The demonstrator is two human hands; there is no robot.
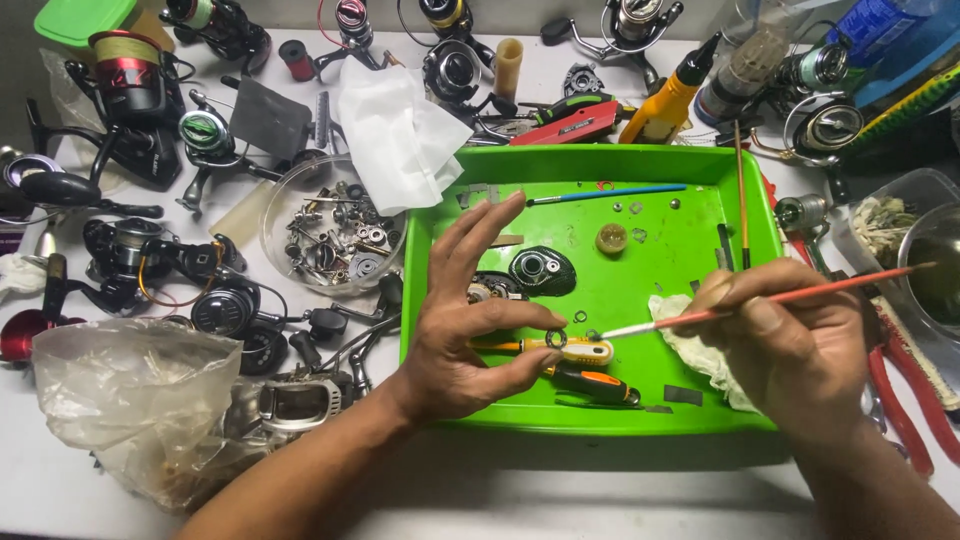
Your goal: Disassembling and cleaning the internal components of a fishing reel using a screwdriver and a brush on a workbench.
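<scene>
My left hand hovers over the left part of a bright green tray, pinching a small dark ring between thumb and forefinger, the other fingers spread. My right hand holds a thin orange-handled brush, its pale tip pointing at the ring. A crumpled cloth lies under the right hand. In the tray lie a black reel side plate, a small yellowish cap, a blue-handled brush, a yellow screwdriver and an orange-and-black one.
Several fishing reels crowd the table's left and back. A clear bowl of small metal parts stands left of the tray, a white tissue behind it, a crumpled plastic bag at front left. Red pliers lie right.
</scene>
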